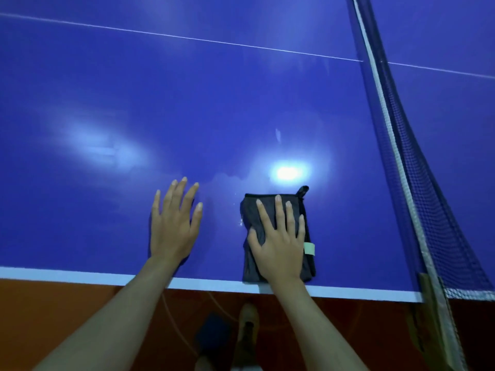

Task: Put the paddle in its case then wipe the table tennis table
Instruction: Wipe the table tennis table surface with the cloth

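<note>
A folded dark cloth (278, 236) lies near the blue desk's (187, 116) near edge, under the flat, spread right hand (278, 236). The left hand (174, 223) rests spread on bare surface, just left.

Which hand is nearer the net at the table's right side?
Right. The right hand presses flat on the folded dark grey cloth, closer to the dark blue mesh net; the left hand rests flat on the blue table farther left.

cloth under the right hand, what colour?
Dark grey cloth with a pale green tag on its right edge, head view.
</note>
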### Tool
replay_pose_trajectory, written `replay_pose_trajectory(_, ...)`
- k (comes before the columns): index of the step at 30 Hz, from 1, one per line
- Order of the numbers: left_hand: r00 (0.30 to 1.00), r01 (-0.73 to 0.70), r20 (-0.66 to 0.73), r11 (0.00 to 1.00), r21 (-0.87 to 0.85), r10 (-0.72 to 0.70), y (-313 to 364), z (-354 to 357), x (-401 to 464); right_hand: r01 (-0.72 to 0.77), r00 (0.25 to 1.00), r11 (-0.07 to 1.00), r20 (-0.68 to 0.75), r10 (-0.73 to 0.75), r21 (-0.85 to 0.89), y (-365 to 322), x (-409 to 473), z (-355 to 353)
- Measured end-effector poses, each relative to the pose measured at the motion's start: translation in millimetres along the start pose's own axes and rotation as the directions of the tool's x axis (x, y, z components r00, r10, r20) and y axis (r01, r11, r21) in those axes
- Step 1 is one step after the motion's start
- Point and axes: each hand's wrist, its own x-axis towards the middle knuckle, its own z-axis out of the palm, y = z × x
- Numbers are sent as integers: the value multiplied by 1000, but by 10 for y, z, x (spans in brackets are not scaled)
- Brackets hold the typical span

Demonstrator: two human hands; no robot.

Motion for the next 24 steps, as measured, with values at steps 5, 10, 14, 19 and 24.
replay_pose_trajectory(5, 998, 49, 24, 999, 14, -49, -11, 74, -4, -36, 999, 999, -41, 35, -11, 63, 1006, 92)
replay_pose_trajectory(10, 995, 67, 67, 997, 37, -69, -10, 82, 42, -10, 999, 1000, -54, 10, -4, 115, 2006, 144)
replay_pose_trajectory(14, 996, 57, 67, 997, 52, -61, -15, 108, 83, 44, 997, 999, -57, -43, 11, 138, 2655, 189)
replay_pose_trajectory(19, 996, 39, 79, 997, 61, -44, -39, 116, 106, 49, 998, 999, -46, -48, 24, 130, 2799, 222)
replay_pose_trajectory(24, 997, 26, 70, 998, 64, -30, -26, 108, 118, 12, 998, 1000, -54, -10, 28, -108, 2273, 211)
